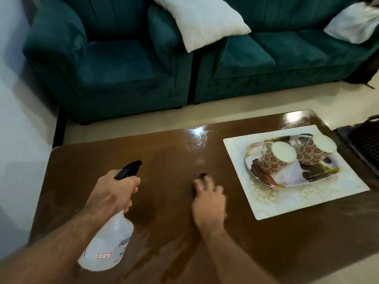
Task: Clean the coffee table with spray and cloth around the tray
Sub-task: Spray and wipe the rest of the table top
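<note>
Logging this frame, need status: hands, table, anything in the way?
Left hand shut on spray bottle, held over table. Right hand pressed down mid-table, cloth hidden if any. Tray with two cups sits right, untouched.

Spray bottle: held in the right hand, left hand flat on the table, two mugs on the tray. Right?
Wrong hand. The head view shows the spray bottle in the left hand; the right hand is on the table. Two mugs on the tray is correct.
</note>
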